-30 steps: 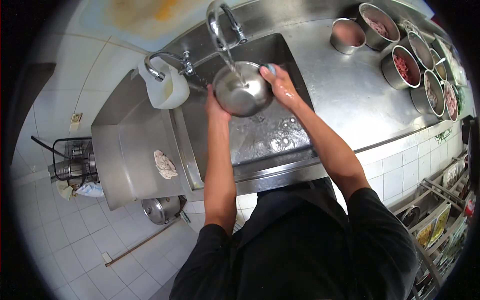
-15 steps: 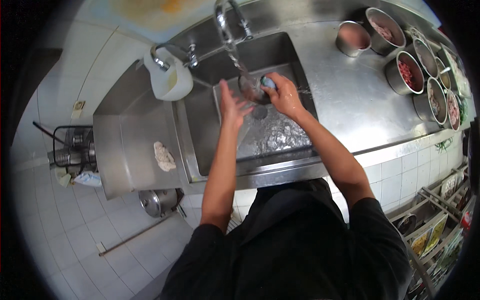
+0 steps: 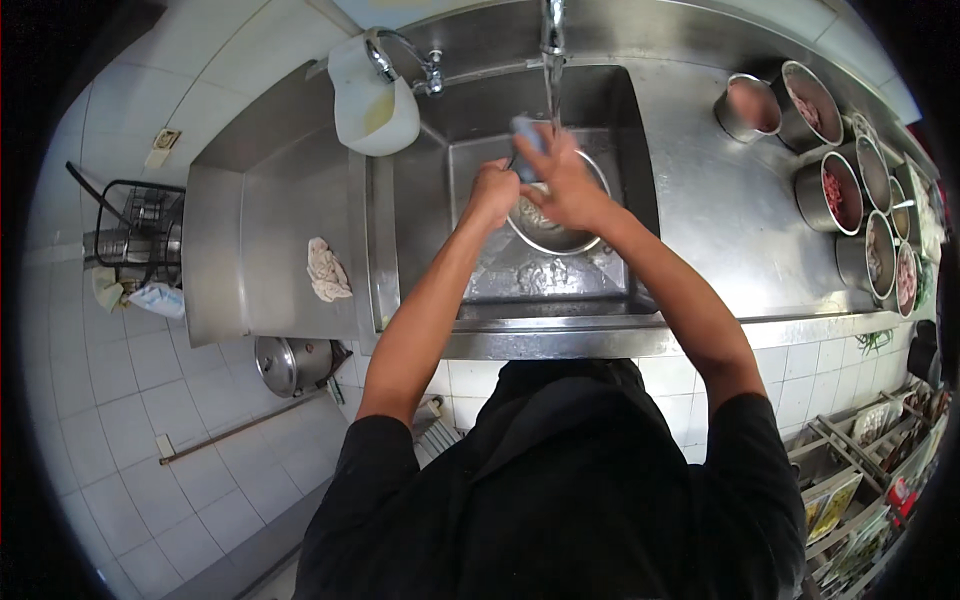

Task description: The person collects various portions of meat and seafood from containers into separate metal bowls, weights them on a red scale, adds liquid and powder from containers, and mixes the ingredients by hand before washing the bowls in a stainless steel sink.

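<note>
Inside the sink [image 3: 425, 270], a round metal bowl [image 3: 580, 240] with water in it sits under the running tap [image 3: 553, 35]. My left hand [image 3: 493, 192] is closed at the bowl's left side; what its fingers grip is hidden. Over the bowl's upper left, my right hand [image 3: 568, 188] is beneath the stream, blurred, its fingers looking spread. A smeared blue thing [image 3: 524, 133] shows just beyond both hands, too blurred to name, and I cannot tell which hand it touches.
A white plastic container [image 3: 375, 115] stands by a second tap [image 3: 405, 60] at the sink's far left corner. A crumpled cloth [image 3: 327, 270] lies on the left counter. Several metal pots with meat, including one with red pieces [image 3: 830, 195], crowd the right counter [image 3: 700, 200].
My left hand has gone from open to closed and moved right toward the bowl. My right hand has shifted off the blue thing, its fingers now apart. The view has shifted.
</note>
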Tool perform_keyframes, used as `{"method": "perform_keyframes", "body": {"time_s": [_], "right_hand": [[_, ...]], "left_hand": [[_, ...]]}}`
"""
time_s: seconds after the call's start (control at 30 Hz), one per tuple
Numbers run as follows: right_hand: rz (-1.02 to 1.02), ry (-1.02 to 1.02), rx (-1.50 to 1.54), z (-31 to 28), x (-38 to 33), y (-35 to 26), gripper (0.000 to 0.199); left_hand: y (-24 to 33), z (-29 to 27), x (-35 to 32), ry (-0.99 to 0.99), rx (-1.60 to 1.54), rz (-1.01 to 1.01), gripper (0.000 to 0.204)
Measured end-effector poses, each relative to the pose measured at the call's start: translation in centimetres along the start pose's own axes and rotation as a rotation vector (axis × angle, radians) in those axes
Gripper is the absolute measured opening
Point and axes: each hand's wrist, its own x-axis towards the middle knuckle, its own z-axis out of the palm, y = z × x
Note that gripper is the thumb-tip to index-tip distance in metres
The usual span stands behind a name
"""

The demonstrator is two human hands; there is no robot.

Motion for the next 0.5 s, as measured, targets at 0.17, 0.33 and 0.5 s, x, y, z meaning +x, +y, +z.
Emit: {"method": "perform_keyframes", "body": {"time_s": [0.17,0.33,0.5], "right_hand": [[-0.179,-0.155,-0.024,1.9,0.7,2.0,0.053],[0.517,-0.266,-0.021,2.4,-1.0,3.9,0.043],[1.055,-0.198,0.001,6.8,-6.1,2.0,0.043]], "left_hand": [[1.1,-1.9,-1.5,-0.034,0.076,-0.015,0.034],[0.4,-1.8,-2.0,0.157,-0.037,0.19,0.038],[-1.1,-1.2,-0.6,0.429,0.056,0.359,0.052]]}}
